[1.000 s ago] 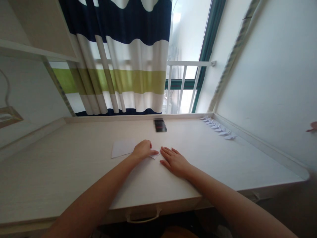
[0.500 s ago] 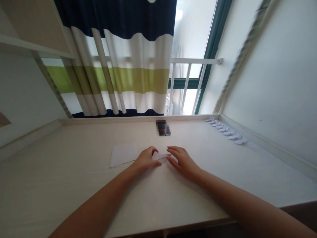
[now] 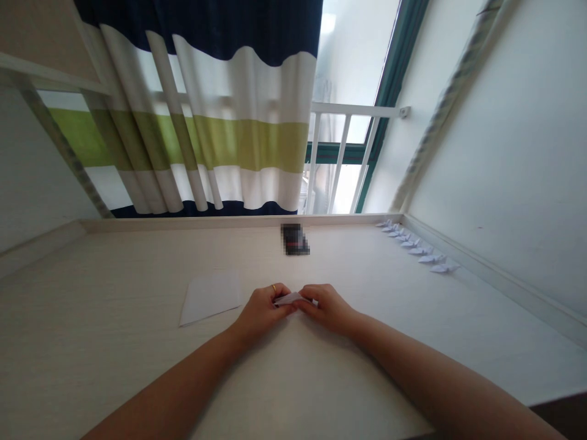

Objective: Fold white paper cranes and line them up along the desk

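Observation:
Between my two hands is a small piece of folded white paper (image 3: 288, 299), partly hidden by the fingers. My left hand (image 3: 263, 307), with a ring on one finger, pinches its left side between thumb and fingers. On the right side, my right hand (image 3: 326, 307) grips the same paper, its thumb close to the left thumb. A stack of white paper sheets (image 3: 211, 298) lies on the table just left of my left hand.
The pale table (image 3: 293, 379) has a raised back edge. Near that edge lies a dark, pixelated object (image 3: 295, 239). Several folded white paper cranes (image 3: 419, 251) stand in a row along the right side. Behind hang a striped curtain (image 3: 206, 140) and a white railing (image 3: 353, 110).
My right hand has closed on the folded paper, where it was open beside it. Both hands are closer together and appear lower in view. The camera view has shifted slightly.

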`<move>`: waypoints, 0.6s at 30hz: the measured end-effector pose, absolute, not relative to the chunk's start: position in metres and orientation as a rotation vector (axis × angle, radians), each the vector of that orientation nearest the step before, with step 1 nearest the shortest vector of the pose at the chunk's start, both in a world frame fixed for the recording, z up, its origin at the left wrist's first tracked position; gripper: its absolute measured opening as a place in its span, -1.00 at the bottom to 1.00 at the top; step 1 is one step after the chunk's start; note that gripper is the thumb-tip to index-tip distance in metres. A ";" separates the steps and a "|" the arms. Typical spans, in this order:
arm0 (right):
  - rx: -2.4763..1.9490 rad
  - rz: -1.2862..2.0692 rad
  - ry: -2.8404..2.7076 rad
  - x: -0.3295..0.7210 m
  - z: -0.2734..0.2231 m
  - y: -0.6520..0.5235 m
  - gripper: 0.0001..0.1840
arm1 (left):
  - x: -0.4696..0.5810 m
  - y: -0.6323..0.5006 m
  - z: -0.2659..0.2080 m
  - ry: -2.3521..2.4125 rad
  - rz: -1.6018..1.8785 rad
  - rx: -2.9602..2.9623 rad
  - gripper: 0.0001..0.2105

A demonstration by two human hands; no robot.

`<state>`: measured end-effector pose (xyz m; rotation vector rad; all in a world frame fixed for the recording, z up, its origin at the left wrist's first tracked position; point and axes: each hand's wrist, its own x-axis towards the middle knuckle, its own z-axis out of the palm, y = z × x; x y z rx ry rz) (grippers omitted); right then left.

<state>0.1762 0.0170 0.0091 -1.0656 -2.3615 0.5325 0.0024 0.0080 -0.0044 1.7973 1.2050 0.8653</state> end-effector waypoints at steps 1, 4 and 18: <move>-1.079 0.555 -2.329 0.176 0.010 0.017 -0.72 | 0.003 0.007 -0.004 1.195 0.896 1.790 -0.81; -1.081 0.682 -2.227 0.175 0.013 0.017 -0.71 | 0.004 0.004 -0.004 1.173 0.999 1.744 -0.79; -1.052 0.501 -2.180 0.175 0.008 0.015 -0.76 | 0.004 0.002 -0.003 1.145 1.191 1.684 -0.82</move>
